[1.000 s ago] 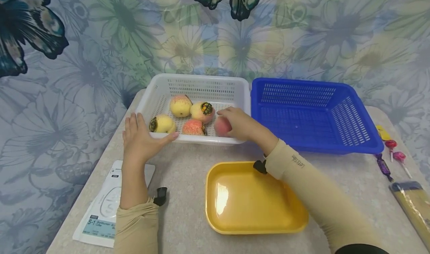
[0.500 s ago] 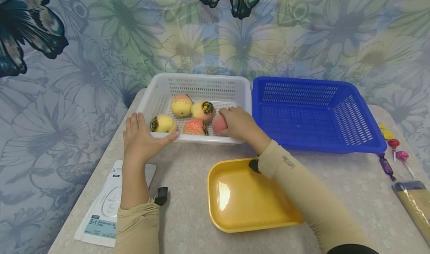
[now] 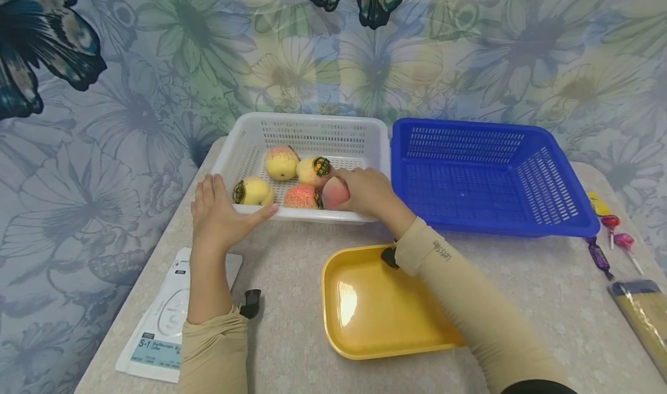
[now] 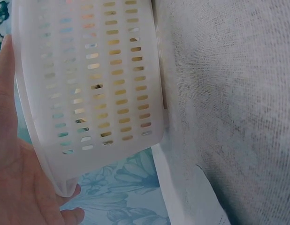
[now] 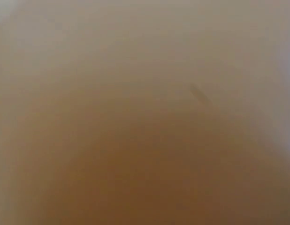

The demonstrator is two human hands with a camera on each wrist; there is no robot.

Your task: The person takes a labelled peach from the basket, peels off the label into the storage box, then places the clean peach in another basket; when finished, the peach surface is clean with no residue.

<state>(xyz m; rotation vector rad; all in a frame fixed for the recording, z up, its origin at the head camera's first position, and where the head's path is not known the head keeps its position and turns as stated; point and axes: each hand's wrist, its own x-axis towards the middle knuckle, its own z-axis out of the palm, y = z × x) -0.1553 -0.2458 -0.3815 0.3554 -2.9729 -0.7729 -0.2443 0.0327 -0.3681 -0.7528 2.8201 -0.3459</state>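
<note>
In the head view a white basket (image 3: 365, 129) stands at the back of the table with several yellow and pink peaches in it, some with dark stickers. My right hand (image 3: 371, 192) reaches over its front right part and grips a pink peach (image 3: 335, 194), right beside a red-speckled peach (image 3: 302, 197). At the front left corner my left hand (image 3: 219, 223) rests against the basket, fingers straight, thumb along the rim. The left wrist view shows that hand (image 4: 18, 173) at the corner of the slotted basket wall (image 4: 103, 93). Only a brown blur fills the right wrist view.
A blue basket (image 3: 458, 194) adjoins the white one on the right. In front lies a yellow tray (image 3: 375, 324), partly under my right sleeve. A white pouch (image 3: 156, 336) is at left; lollipops (image 3: 611, 222), a purple-wrapped candy (image 3: 599, 258) and a tan packet (image 3: 641, 313) are at right.
My right hand has shifted slightly left with the pink peach, bringing it close to the red-speckled one. The yellow tray turned a little early on. My left hand has stayed at the corner.
</note>
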